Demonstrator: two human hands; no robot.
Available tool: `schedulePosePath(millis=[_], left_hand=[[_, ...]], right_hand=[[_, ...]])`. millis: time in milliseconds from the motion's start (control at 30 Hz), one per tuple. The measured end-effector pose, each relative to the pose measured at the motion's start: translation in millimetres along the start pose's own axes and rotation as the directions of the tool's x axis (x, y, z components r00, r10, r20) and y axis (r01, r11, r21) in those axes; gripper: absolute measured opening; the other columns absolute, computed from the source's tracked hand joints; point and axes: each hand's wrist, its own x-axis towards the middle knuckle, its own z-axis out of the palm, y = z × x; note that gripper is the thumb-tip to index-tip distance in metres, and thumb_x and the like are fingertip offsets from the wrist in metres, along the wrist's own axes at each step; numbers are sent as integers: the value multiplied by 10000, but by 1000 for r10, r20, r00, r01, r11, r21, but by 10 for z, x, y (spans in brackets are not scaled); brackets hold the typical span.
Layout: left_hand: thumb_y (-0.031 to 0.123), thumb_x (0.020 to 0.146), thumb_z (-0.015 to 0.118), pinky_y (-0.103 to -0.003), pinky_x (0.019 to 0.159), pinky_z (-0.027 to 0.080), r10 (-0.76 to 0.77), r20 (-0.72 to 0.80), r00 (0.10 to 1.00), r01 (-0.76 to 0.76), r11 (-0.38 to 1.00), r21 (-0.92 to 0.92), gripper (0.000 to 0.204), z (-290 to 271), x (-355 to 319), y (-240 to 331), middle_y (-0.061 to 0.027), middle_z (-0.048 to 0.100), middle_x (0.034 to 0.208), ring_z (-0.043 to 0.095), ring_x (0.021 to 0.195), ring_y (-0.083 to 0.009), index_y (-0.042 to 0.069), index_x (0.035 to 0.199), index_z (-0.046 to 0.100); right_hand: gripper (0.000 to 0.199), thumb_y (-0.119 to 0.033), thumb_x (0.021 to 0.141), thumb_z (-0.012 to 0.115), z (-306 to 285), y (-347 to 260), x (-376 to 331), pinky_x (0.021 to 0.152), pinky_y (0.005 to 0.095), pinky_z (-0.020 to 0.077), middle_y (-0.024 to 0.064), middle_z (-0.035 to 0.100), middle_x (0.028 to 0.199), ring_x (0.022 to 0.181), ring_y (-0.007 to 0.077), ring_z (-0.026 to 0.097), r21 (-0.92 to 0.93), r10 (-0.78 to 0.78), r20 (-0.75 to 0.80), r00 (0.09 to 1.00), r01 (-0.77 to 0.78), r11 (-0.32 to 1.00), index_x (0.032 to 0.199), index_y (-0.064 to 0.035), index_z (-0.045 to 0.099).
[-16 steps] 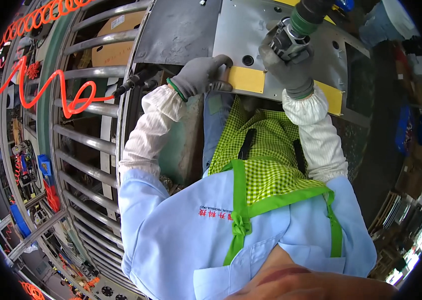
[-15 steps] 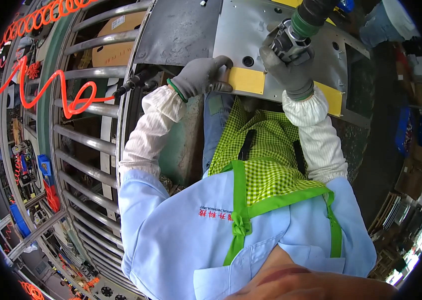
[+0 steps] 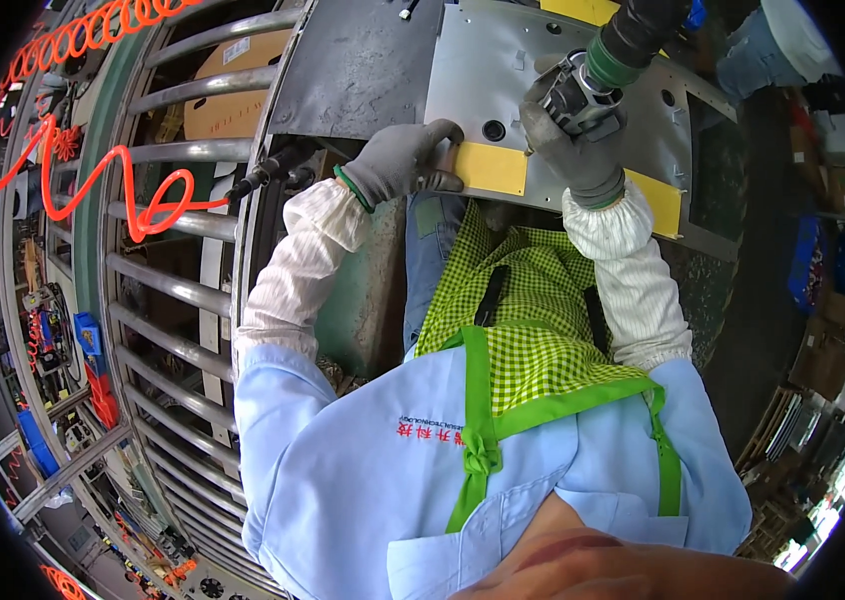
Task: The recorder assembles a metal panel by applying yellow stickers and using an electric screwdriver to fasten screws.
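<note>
A flat grey sheet-metal panel (image 3: 568, 110) with holes and yellow patches lies in front of my body. My left hand (image 3: 398, 162), in a grey glove, is closed around the panel's near left edge, thumb on top, beside a yellow rectangular patch (image 3: 492, 168). In a matching glove, my right hand (image 3: 583, 160) wraps around a handheld tool (image 3: 575, 98) with a silver and dark body. A thick black hose (image 3: 636, 25) with a green collar joins it from above. The tool stands over the panel's right half; its underside is hidden by my hand.
A dark, scuffed sheet (image 3: 353, 70) adjoins the panel on the left. Beyond it runs a rack of metal rollers (image 3: 178, 280), with a coiled orange air hose (image 3: 133, 180) crossing above. A white bucket (image 3: 798, 40) stands at the far right.
The whole view has shifted slightly. Both hands keep their grips, and the tool stays at about the same spot over the panel.
</note>
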Motion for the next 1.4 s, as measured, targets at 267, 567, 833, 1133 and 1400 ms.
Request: schedulePosePath(millis=[267, 567, 833, 1133, 1400], left_hand=[[439, 737, 780, -436, 737, 500, 86, -29, 996, -87, 996, -14, 602, 23, 21, -26, -177, 659, 869, 650, 854, -383, 115, 1168, 511], [406, 735, 799, -399, 681, 503, 4, -1, 1000, -4, 999, -36, 569, -32, -43, 37, -159, 656, 800, 666, 766, -325, 108, 1146, 543], [451, 714, 791, -451, 687, 490, 127, -56, 990, -128, 992, -5, 614, 33, 20, -24, -172, 651, 838, 641, 811, -383, 111, 1148, 519], [66, 884, 636, -287, 784, 524, 68, -681, 729, 43, 989, 145, 314, 158, -129, -515, -132, 589, 1010, 606, 915, -186, -16, 1175, 550], [-90, 905, 420, -301, 988, 494, -376, -238, 895, -370, -331, -868, 420, 201, -166, 273, -225, 497, 1286, 548, 1200, -292, -97, 1323, 380]], right_hand=[[180, 9, 732, 708, 113, -16, 52, 538, 228, 483, -6, 605, 677, 599, 65, 586, 51, 14, -206, 978, -4, 999, 848, -26, 575], [273, -65, 751, 743, 162, 58, 45, 597, 241, 504, 12, 630, 735, 646, 74, 596, 12, -52, -275, 960, 58, 998, 966, 11, 592], [223, -38, 754, 718, 93, 97, 65, 625, 248, 507, 7, 635, 748, 658, 80, 598, 42, -172, -331, 928, 196, 980, 948, 9, 618], [371, -70, 843, 625, -39, -436, 264, 651, 275, 526, 111, 654, 896, 751, 175, 648, 170, -139, -191, 972, 172, 970, 1187, 24, 522], [342, -11, 862, 612, 236, -700, 527, 669, 307, 532, 141, 667, 862, 731, 191, 647, 383, -329, -174, 928, 371, 846, 1188, 26, 515]])
